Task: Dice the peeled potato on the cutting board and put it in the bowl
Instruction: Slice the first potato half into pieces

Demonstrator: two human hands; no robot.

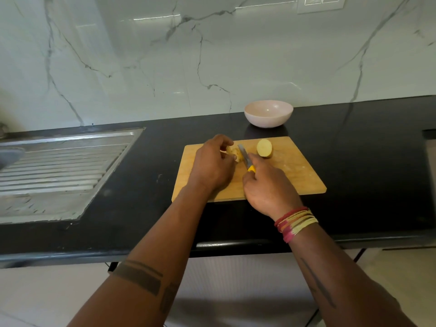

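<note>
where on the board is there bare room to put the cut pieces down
The cutting board is bare right of the potato half, out to its right edge. It is crowded at the left, where the left hand, knife and right hand meet.

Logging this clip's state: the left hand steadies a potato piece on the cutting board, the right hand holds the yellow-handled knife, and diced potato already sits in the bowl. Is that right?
Not quite. In the head view the bowl holds no potato. The rest stands: the left hand steadies a potato piece on the cutting board, and the right hand holds the yellow-handled knife.
</note>
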